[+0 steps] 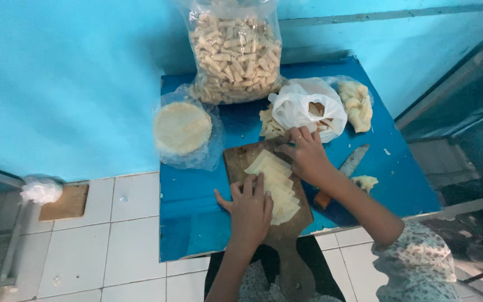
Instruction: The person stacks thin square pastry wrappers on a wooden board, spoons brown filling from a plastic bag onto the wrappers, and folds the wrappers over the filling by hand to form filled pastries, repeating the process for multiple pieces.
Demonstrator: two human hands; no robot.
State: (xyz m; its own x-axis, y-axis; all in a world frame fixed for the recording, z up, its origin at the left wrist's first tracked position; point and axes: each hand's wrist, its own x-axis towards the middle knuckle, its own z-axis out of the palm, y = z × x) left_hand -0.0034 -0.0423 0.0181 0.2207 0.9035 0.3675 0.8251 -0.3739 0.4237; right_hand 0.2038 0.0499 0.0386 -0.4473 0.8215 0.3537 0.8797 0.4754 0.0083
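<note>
Fingers of the left hand (250, 210) are lying spread and flat on pale dough strips (275, 184) fanned across the wooden board (241, 162); just beyond, the right hand (306, 154) is curling over their far end, seemingly pinching one.

— What are the hands on?
— The left hand (250, 210) lies flat on pale cut sheets (275, 187) fanned over a wooden board (286, 235); the right hand (307, 154) touches their far end.
— And around it?
— A knife (349, 166) just right of the board, a round stack (181, 127) in plastic to the left, a big bag of rolls (235, 50) at the wall, all on a blue table (197, 218)
</note>
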